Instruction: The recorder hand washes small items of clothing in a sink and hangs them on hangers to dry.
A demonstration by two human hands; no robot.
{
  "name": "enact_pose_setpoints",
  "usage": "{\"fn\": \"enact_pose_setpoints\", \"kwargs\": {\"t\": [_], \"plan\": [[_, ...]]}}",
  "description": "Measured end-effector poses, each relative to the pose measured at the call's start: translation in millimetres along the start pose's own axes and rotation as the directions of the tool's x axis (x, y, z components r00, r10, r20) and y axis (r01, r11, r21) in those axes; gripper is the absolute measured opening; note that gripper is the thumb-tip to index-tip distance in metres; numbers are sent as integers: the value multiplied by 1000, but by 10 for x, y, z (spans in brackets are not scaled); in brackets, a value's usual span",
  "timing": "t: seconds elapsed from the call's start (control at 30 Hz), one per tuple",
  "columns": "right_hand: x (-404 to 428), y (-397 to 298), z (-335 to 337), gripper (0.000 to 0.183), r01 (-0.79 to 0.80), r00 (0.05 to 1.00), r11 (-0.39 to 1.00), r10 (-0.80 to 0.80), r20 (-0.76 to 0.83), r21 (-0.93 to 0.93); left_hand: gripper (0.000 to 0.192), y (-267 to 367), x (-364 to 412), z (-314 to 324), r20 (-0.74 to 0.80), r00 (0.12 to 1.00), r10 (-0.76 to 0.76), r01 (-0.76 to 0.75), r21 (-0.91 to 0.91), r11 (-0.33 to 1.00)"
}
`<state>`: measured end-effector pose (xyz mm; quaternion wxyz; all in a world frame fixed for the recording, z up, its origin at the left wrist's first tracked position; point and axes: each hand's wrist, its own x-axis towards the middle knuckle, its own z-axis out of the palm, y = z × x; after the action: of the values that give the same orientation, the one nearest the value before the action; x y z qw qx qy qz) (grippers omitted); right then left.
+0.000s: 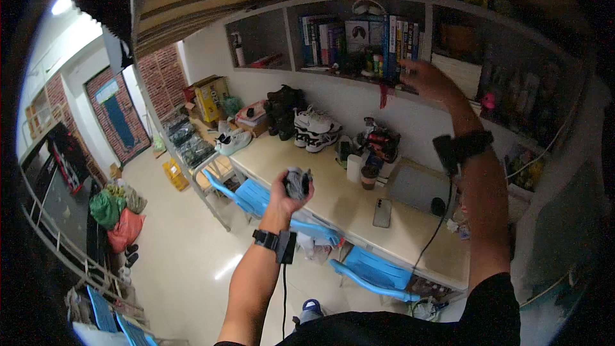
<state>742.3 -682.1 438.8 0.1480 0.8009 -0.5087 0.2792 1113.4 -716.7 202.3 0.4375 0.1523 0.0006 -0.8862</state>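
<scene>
My left hand (291,192) is raised over the front of the long table, its fingers wrapped around a dark grey bundle (297,183). The bundle looks like coiled cable or folded cloth; I cannot tell which. Up at the wall shelf (336,71), my right hand (425,79) reaches in front of the row of books (403,41). It is blurred, its fingers look apart, and nothing shows in them. Small bottles (375,63) stand on the shelf left of that hand, and a red tassel (384,96) hangs below the shelf's edge.
On the table (326,197) are a phone (382,212), a brown cup (369,176), a grey laptop or mat (418,185), and stacked sneakers (317,127). Blue chairs (377,269) line its front. A black cable (435,233) trails from my right wrist. A bunk (216,5) overhangs above.
</scene>
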Motion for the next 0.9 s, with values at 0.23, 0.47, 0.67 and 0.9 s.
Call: {"fn": "enact_pose_setpoints", "kwargs": {"t": [0.23, 0.47, 0.67, 0.9], "plan": [[759, 688, -668, 47, -377, 910, 770, 411, 51, 515, 28, 493, 505, 1029, 207, 978, -14, -28, 196, 980], [1644, 1555, -1119, 52, -129, 877, 992, 107, -469, -14, 28, 349, 674, 1527, 360, 933, -5, -74, 207, 975], [1897, 2664, -1469, 58, -394, 803, 858, 148, -578, -328, 29, 251, 1048, 1622, 282, 950, -137, 56, 279, 959], [2229, 2474, -1223, 57, -246, 855, 969, 219, -471, 5, 29, 703, 1286, 1455, 349, 932, -92, 0, 256, 967]]}}
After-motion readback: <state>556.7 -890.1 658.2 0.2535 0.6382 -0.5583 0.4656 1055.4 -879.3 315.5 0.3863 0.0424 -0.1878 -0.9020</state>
